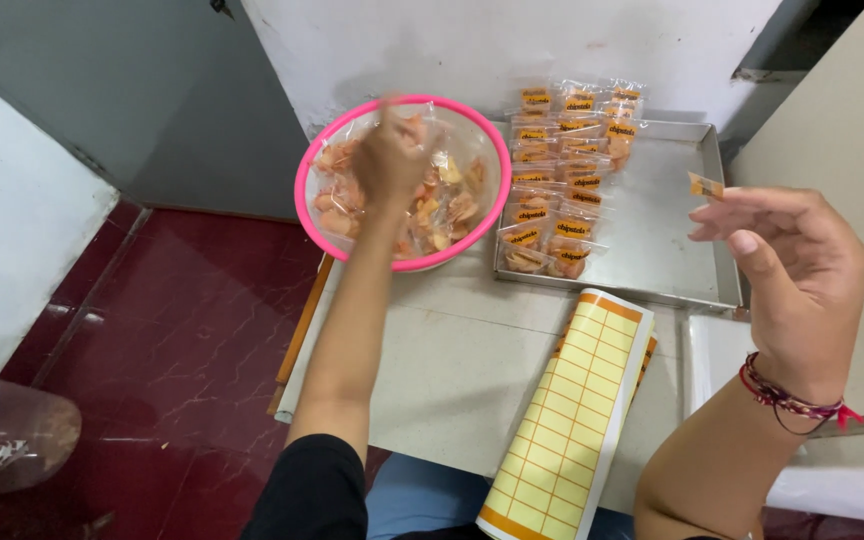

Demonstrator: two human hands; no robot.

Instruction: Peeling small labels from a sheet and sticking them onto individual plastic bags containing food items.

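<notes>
My left hand (pixel 390 155) reaches into a pink-rimmed bowl (pixel 308 170) full of small clear packets of orange snacks (pixel 452 205); its fingers are blurred among the packets, so I cannot tell if it grips one. My right hand (pixel 787 270) is raised at the right and pinches a small orange sticker (pixel 705 185) between thumb and fingertips. In a metal tray (pixel 667 225) behind the bowl, several labelled snack packets (pixel 562 170) lie in rows along its left side.
A curled yellow sheet of stickers (pixel 572 410) lies on the white table (pixel 452 360) near me. Dark red floor tiles (pixel 182 340) are at the left, with a plastic jar (pixel 12 425) at the bottom left. A white wall stands behind.
</notes>
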